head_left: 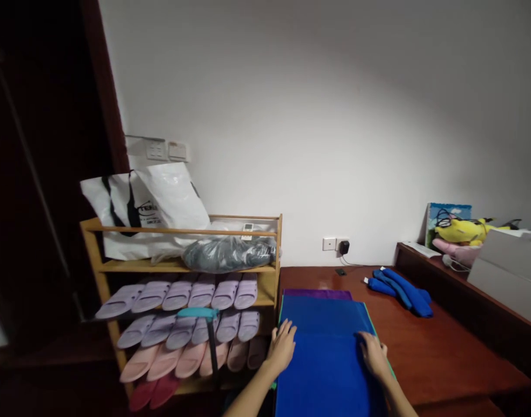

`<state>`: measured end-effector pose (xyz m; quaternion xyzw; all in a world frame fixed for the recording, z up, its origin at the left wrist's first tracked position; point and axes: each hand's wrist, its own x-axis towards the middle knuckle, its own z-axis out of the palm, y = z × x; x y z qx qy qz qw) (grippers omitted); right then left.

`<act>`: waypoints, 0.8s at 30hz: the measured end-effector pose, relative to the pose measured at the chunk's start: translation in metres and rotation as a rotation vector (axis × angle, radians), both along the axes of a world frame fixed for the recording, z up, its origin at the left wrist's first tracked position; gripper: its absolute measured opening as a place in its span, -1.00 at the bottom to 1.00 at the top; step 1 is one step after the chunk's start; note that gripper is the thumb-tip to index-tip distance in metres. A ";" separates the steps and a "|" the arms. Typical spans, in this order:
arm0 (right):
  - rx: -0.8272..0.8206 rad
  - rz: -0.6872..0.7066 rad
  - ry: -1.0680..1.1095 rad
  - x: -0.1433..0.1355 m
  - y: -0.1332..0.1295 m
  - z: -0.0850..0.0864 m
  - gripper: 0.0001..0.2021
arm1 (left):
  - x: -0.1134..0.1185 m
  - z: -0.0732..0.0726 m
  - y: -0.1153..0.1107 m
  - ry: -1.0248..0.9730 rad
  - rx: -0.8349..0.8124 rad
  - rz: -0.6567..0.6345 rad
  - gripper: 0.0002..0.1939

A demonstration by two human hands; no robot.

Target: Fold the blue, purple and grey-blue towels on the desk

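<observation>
A blue cloth [322, 365] with a thin green edge lies spread on the reddish wooden table [439, 362]. Behind its far end shows a strip of purple cloth [317, 293], mostly hidden under the blue one. My left hand [283, 346] rests at the left edge of the blue cloth, its fingers stretched forward and apart. On the opposite side, my right hand [374, 354] touches the cloth near its right edge, with the fingers slightly bent and laid on the fabric. Neither hand lifts anything.
Rolled blue cloths [400, 291] lie farther right on the table. A wooden shoe rack [277, 278] with several slippers and a white bag [170, 200] stands at left. A plugged-in charger [344, 247] is at the wall. Right, a raised ledge holds a yellow plush toy [463, 230] and a grey box [509, 269].
</observation>
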<state>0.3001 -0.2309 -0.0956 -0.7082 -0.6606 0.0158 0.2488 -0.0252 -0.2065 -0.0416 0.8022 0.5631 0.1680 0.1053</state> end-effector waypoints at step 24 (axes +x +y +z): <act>0.101 -0.011 0.708 0.050 0.004 0.086 -0.56 | -0.032 0.055 0.037 -0.895 -0.311 -0.088 -0.59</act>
